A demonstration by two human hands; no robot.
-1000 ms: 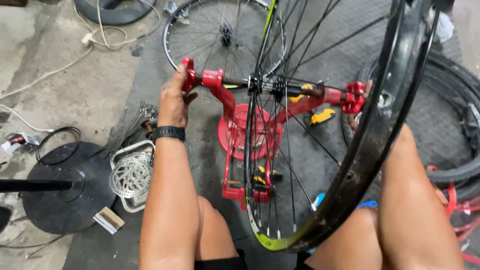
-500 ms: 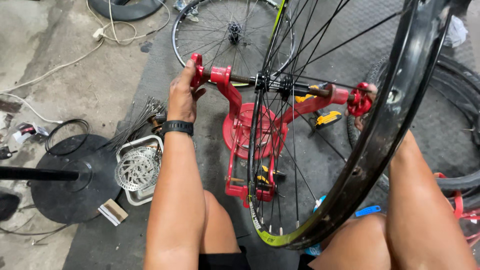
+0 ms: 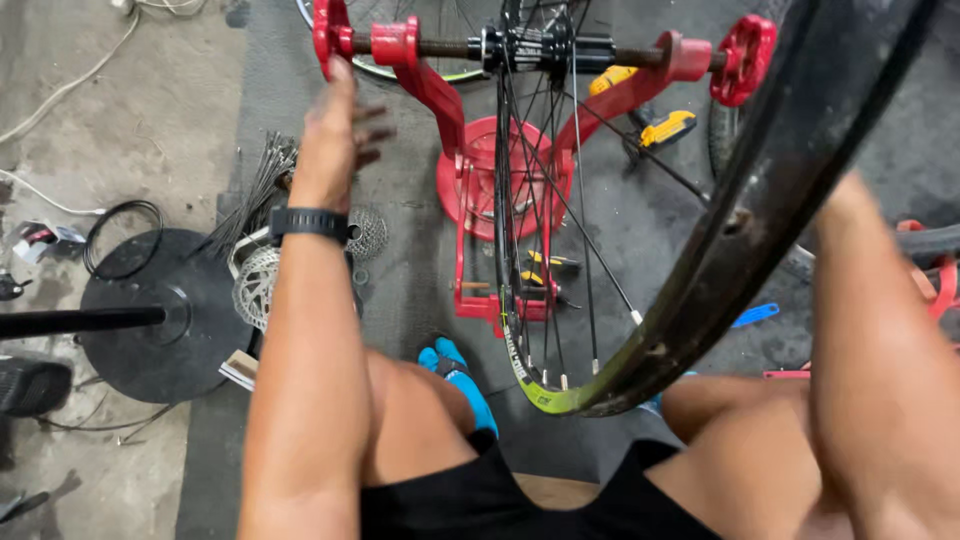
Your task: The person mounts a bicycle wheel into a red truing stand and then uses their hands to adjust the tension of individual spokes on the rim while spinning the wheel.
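Note:
A red wheel truing stand [image 3: 470,190] stands on a grey mat and holds a spoked bicycle wheel by its axle [image 3: 545,47]. The wheel's black rim [image 3: 760,190], with a yellow-green patch at the bottom, sweeps across the right of the view. My left hand [image 3: 335,135], with a black watch on its wrist, hovers blurred just below the stand's left red knob [image 3: 328,30], fingers apart and holding nothing. My right forearm [image 3: 870,340] runs up behind the rim, which hides my right hand. The right red knob [image 3: 745,55] has no hand on it.
A bundle of loose spokes [image 3: 258,190] and a tray with sprockets [image 3: 258,285] lie left of my arm. A black round base [image 3: 160,320] sits further left. A yellow-handled tool [image 3: 665,125] and a blue tool [image 3: 755,315] lie on the mat. Another wheel lies beyond the stand.
My left hand has come off the left knob and pulled back toward me. My right hand has left the right knob. The view has moved closer to the stand.

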